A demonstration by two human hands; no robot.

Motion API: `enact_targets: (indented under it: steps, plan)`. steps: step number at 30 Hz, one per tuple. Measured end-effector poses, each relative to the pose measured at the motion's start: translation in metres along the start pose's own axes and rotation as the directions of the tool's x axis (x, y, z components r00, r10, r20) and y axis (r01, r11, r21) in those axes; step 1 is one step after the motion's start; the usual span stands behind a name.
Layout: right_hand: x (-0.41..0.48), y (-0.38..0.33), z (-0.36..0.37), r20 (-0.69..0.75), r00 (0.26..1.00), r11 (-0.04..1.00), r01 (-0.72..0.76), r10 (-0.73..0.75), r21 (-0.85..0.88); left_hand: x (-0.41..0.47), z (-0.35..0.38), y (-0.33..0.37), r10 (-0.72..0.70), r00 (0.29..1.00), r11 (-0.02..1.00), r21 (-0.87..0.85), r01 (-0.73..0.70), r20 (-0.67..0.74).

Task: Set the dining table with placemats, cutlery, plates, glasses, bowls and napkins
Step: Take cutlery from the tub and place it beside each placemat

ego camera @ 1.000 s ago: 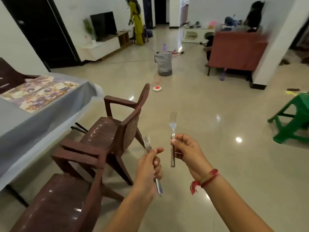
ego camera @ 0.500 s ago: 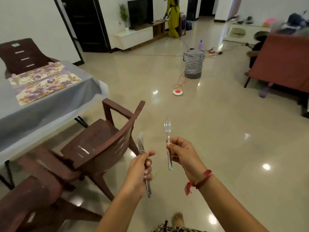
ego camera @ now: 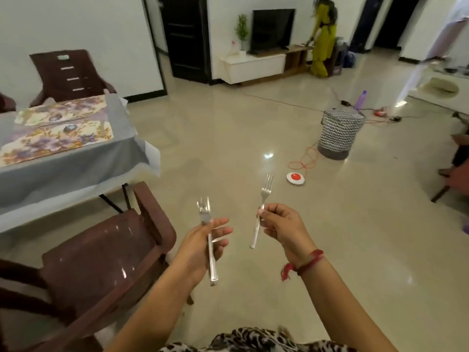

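I hold one steel fork in each hand, tines up, above the floor. My left hand (ego camera: 203,243) grips a fork (ego camera: 206,212) by its handle, which sticks out below the palm. My right hand (ego camera: 284,226) pinches the other fork (ego camera: 265,193) near its neck. The dining table (ego camera: 76,166) with a grey cloth stands to the left, bearing two floral placemats (ego camera: 58,138) side by side. Both hands are well to the right of the table.
A brown plastic chair (ego camera: 106,255) stands just left of my left arm, another chair (ego camera: 68,74) behind the table. On the floor ahead lie a red-and-white disc (ego camera: 295,177), an orange cord and a patterned basket (ego camera: 338,134). A person in yellow (ego camera: 323,39) stands far back.
The view has swung left and forward: the table and placemats now sit closer, and the chair is right beside my left arm. Both forks stay held upright.
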State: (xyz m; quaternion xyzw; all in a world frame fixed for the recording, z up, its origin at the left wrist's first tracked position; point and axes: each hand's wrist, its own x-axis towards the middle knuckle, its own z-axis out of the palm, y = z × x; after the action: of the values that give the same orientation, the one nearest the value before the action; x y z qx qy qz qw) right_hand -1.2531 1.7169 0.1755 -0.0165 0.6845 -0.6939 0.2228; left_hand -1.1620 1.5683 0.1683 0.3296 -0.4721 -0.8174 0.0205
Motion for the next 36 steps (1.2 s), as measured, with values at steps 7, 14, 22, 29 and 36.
enact_targets:
  steps: [7,14,22,29,36]
  plan:
    - [0.183,-0.056,0.016,0.366,0.926,0.974,-0.001,0.086,-0.226,0.097,0.036,0.069,0.090,0.948,0.965,-0.208,-0.159,-0.306]
    - [0.311,-0.066,0.137,0.694,0.686,0.949,0.015,0.220,-0.316,0.188,0.003,0.113,0.088,0.814,0.916,-0.273,-0.292,-0.575]
    - [0.444,-0.114,0.261,0.821,0.499,0.919,0.111,0.277,-0.378,0.300,-0.045,0.209,0.039,0.698,0.858,-0.334,-0.390,-0.715]
    - [0.524,-0.141,0.382,0.891,0.345,0.928,0.121,0.294,-0.353,0.368,-0.095,0.284,0.047,0.577,0.818,-0.300,-0.491,-0.815]
    - [0.618,-0.147,0.511,0.910,0.222,0.920,0.100,0.350,-0.378,0.454,-0.158,0.353,-0.057,0.384,0.756,-0.291,-0.586,-0.922]
